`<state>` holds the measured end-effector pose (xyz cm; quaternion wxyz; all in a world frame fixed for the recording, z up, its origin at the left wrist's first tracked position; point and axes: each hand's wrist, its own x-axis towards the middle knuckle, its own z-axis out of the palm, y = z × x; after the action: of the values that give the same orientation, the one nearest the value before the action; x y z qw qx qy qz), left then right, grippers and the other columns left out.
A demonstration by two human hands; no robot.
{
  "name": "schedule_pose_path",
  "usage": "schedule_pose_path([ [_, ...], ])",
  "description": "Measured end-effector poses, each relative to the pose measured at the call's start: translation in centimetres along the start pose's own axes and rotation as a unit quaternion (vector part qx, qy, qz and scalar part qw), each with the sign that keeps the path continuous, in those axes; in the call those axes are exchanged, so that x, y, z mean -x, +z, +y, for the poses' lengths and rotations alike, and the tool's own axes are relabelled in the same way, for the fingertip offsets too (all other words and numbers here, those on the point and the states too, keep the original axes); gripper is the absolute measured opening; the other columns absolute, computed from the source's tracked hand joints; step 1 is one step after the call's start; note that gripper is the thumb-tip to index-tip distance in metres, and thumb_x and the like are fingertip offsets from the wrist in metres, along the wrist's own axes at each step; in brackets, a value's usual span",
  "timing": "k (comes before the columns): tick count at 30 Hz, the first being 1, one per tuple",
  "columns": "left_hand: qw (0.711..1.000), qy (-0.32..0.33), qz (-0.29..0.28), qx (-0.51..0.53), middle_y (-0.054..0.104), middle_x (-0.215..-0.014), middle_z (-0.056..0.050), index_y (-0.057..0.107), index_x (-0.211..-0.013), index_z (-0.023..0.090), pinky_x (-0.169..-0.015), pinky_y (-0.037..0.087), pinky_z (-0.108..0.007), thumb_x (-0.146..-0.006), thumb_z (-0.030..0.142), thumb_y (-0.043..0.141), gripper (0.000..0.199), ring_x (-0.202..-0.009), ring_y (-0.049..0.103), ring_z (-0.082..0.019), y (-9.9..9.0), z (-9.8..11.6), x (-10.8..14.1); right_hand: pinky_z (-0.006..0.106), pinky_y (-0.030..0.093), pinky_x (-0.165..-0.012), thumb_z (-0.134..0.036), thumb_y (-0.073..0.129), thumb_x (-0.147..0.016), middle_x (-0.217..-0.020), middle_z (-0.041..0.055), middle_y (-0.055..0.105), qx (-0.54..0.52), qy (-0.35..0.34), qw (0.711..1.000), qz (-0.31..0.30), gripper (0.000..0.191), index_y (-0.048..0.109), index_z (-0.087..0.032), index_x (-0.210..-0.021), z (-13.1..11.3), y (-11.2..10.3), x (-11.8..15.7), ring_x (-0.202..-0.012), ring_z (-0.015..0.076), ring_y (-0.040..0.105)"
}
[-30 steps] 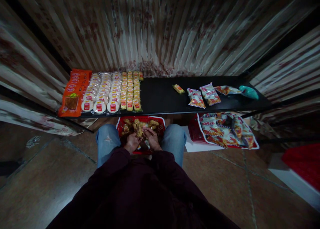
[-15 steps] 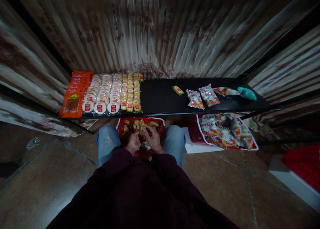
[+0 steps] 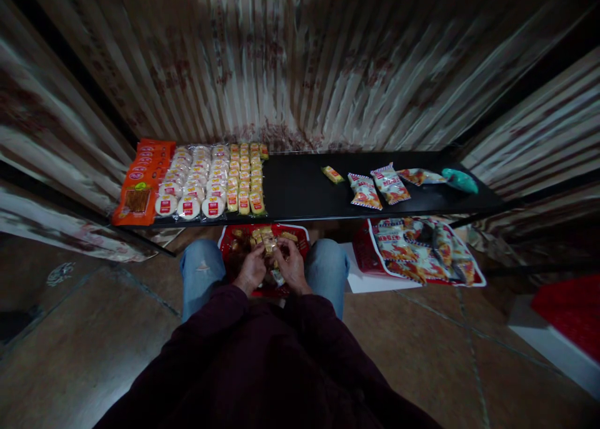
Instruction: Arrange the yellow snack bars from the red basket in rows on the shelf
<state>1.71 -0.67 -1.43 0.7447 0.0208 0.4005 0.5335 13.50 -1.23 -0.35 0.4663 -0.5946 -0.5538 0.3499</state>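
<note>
Over the red basket [image 3: 304, 232] between my knees, both hands are low and close together. My left hand [image 3: 253, 267] has its fingers closed at the left side of small yellow wrapped snack packets [image 3: 269, 244]. From the other side, my right hand [image 3: 292, 266] grips the same packets, its thumb and fingers bent inward. More yellow packets lie in the basket around them, partly covered by my hands. Which fingers touch which packet is too dim to make out.
A black shelf [image 3: 295, 191] runs ahead, carrying orange bags [image 3: 144, 182], rows of round white packs [image 3: 189, 206], rows of yellow packets [image 3: 244, 202], a single yellow packet [image 3: 332, 174], chip-style bags [image 3: 365, 191] and a green bag [image 3: 460, 181]. Another red basket [image 3: 363, 254] holds similar bags.
The packets between my hands have shifted slightly, and my fingers have turned inward around them. The whole view has tipped slightly, so the shelf sits lower. Items on the shelf are unchanged.
</note>
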Motion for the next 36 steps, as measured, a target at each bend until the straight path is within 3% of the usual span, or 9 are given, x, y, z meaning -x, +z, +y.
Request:
schedule_pose_path([
  [8, 1.0, -0.012, 0.006, -0.01, 0.066, -0.078, 0.001, 0.056, -0.081, 0.019, -0.064, 0.049, -0.025, -0.072, 0.012, 0.064, 0.014, -0.066, 0.062, -0.011, 1.1, 0.0, 0.2, 0.036, 0.047, -0.086, -0.032, 0.054, -0.08, -0.093, 0.0063, 0.068, 0.03, -0.01, 0.999, 0.01, 0.019, 0.064, -0.021, -0.091, 0.9, -0.1, -0.2, -0.09, 0.0218, 0.062],
  [14, 0.992, 0.067, 0.044, -0.095, 0.062, -0.072, 0.002, 0.055, -0.074, 0.018, -0.063, 0.046, -0.019, -0.063, 0.013, 0.074, 0.023, -0.066, 0.059, -0.009, 1.8, -0.8, 0.3, 0.036, 0.048, -0.088, -0.032, 0.055, -0.078, -0.096, 0.0048, 0.069, 0.015, 0.028, 0.999, 0.014, 0.019, 0.066, -0.022, -0.09, 1.9, -0.1, -0.3, -0.092, 0.0219, 0.063],
  [21, 0.962, 0.177, 0.055, -0.199, 0.063, -0.088, 0.0, 0.059, -0.079, 0.02, -0.08, 0.046, -0.022, -0.071, 0.013, 0.071, 0.015, -0.085, 0.059, -0.012, 2.6, -1.2, 0.4, 0.036, 0.051, -0.087, -0.048, 0.057, -0.081, -0.1, 0.0042, 0.071, -0.11, 0.112, 0.988, -0.011, 0.031, 0.065, -0.024, -0.1, 1.7, -0.2, -0.2, -0.093, 0.0227, 0.066],
  [29, 0.94, 0.219, 0.039, -0.258, 0.064, -0.087, -0.001, 0.064, -0.077, 0.022, -0.088, 0.042, -0.024, -0.072, -0.001, 0.062, 0.024, -0.089, 0.058, -0.015, 3.6, -0.9, 0.3, 0.036, 0.05, -0.09, -0.047, 0.064, -0.077, -0.098, 0.0039, 0.072, -0.1, 0.097, 0.99, 0.0, 0.034, 0.065, -0.023, -0.101, 1.0, -0.5, -1.4, -0.093, 0.0232, 0.066],
  [36, 0.903, 0.254, 0.039, -0.344, 0.065, -0.094, -0.002, 0.064, -0.085, 0.024, -0.092, 0.042, -0.028, -0.07, -0.004, 0.058, 0.032, -0.091, 0.058, -0.017, 4.8, -0.3, -0.3, 0.042, 0.044, -0.099, -0.046, 0.061, -0.078, -0.109, 0.0085, 0.069, -0.042, 0.041, 0.998, 0.017, 0.036, 0.07, -0.022, -0.104, 1.0, -1.2, -3.4, -0.104, 0.0257, 0.062],
])
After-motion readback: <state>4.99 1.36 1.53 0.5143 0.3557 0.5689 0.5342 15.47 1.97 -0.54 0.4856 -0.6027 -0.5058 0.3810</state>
